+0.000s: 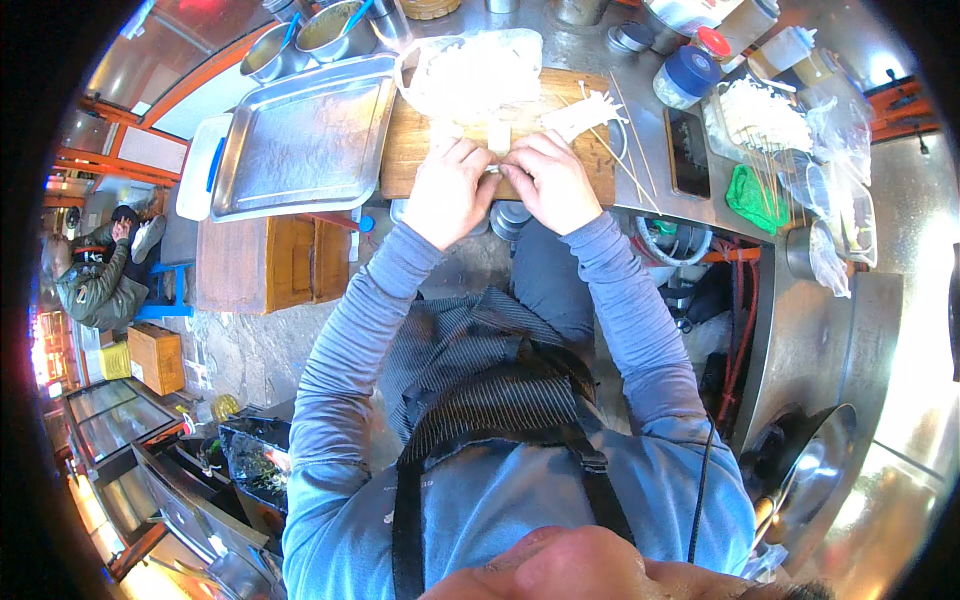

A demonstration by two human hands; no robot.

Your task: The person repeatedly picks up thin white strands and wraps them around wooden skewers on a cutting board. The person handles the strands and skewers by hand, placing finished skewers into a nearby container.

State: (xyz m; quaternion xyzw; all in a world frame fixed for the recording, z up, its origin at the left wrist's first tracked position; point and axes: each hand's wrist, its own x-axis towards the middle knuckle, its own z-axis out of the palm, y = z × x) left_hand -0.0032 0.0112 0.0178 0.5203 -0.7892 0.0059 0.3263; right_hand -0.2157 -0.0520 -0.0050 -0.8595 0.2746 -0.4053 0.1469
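Observation:
My left hand (452,187) and my right hand (553,180) meet at the front of a wooden cutting board (409,161). Their fingertips pinch a small whitish roll (493,169) between them; glare hides what it is made of. Just behind the fingers stands a pale block-like piece (499,137). To the right of it lies a bundle of thin white stems, likely enoki mushrooms (581,116). Several thin bamboo skewers (624,166) lie across the board's right edge. A clear plastic bag (469,71) of overexposed white food sits at the back of the board.
A steel tray (307,139) is on the left, with metal pots (335,30) behind it. On the right are a phone (686,153), a blue-lidded jar (685,76), a container of skewered white food (761,120) and a green cloth (752,196). A person (101,262) sits far left.

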